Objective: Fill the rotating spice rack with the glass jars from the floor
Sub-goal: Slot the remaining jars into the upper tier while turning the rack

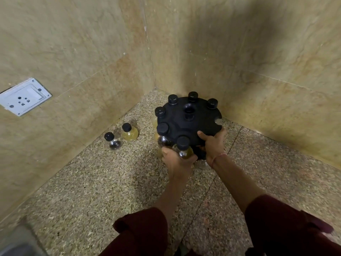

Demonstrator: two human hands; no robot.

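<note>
The black round spice rack (pixel 190 124) stands on the speckled floor in the corner, with several black-capped glass jars hanging in its edge slots. One slot at its right edge is empty (pixel 218 122). My left hand (pixel 177 160) is closed around a yellowish jar (pixel 184 150) in the rack's near slot. My right hand (pixel 213 142) grips the rack's near right rim. Two jars stand on the floor to the left: a clear one with dark contents (pixel 112 141) and a yellow one (pixel 129 132).
Beige marble walls meet in a corner right behind the rack. A white wall socket (pixel 23 97) sits low on the left wall. Open speckled floor (pixel 92 182) lies in front and to the left. A grey object shows at the bottom left edge.
</note>
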